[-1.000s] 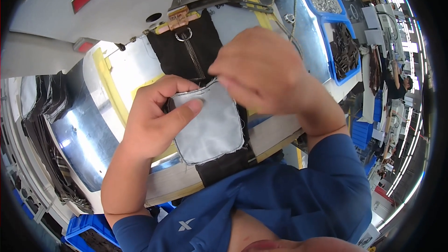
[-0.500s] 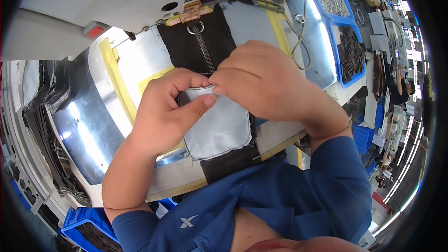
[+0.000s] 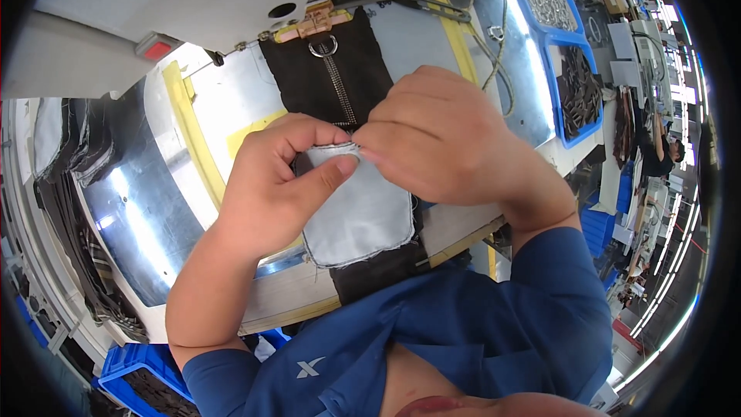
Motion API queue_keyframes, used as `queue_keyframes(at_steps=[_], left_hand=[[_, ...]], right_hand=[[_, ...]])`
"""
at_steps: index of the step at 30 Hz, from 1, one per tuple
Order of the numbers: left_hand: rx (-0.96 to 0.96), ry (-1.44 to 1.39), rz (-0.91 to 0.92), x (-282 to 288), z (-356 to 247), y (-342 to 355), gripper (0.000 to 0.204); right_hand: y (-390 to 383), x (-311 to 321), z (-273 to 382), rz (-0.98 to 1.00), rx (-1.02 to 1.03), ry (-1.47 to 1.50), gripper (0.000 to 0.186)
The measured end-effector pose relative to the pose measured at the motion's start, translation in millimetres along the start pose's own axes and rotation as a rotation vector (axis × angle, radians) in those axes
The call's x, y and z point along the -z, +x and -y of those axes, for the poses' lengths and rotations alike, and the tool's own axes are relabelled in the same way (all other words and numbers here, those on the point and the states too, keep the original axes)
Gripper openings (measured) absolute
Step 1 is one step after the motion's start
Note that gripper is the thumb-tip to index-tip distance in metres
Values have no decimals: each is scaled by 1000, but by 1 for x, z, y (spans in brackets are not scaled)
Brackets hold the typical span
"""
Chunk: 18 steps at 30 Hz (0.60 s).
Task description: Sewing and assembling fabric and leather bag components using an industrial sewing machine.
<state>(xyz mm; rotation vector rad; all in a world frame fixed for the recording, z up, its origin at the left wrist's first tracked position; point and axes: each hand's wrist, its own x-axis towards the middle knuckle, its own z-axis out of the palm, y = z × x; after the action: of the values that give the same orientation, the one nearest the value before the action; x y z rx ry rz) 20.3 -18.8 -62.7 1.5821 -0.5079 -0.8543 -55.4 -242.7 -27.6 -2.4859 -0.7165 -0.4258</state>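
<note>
A pale grey fabric panel (image 3: pixel 363 212) with dark stitched, frayed edges lies before me. My left hand (image 3: pixel 282 166) pinches its upper edge between thumb and forefinger. My right hand (image 3: pixel 432 135) is closed at the same edge, its fingertips almost touching the left ones; what they grip is partly hidden. Beyond both hands stretches a black fabric strip (image 3: pixel 297 69) with a metal zipper (image 3: pixel 338 89) down its middle and a D-ring (image 3: pixel 324 47) at its far end. That far end reaches the brass-coloured guide (image 3: pixel 315 22) of the sewing machine.
The white sewing machine (image 3: pixel 193 11) fills the upper left. Scissors (image 3: pixel 436 6) and a looped cord (image 3: pixel 494 62) lie at the far right, beside blue trays of metal rings (image 3: pixel 546 1) and dark pieces (image 3: pixel 579 89). Dark fabric stacks (image 3: pixel 85 143) sit at left; a blue crate (image 3: pixel 127 363) stands below.
My right hand has shifted slightly right, its fingertips drawing a little away from the left ones. The left hand and the panel have barely moved.
</note>
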Motion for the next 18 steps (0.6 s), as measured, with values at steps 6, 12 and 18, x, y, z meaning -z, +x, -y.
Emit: queue_keyframes(at_steps=[6, 12, 18], left_hand=[[0, 20, 2, 0, 1, 0, 20], [18, 38, 9, 2, -1, -1, 19], [-38, 24, 32, 1, 1, 1, 21]], right_hand=[[-2, -6, 3, 37, 79, -115, 27], [-1, 1, -6, -36, 65, -167, 23], [-4, 16, -17, -81, -104, -302, 19]])
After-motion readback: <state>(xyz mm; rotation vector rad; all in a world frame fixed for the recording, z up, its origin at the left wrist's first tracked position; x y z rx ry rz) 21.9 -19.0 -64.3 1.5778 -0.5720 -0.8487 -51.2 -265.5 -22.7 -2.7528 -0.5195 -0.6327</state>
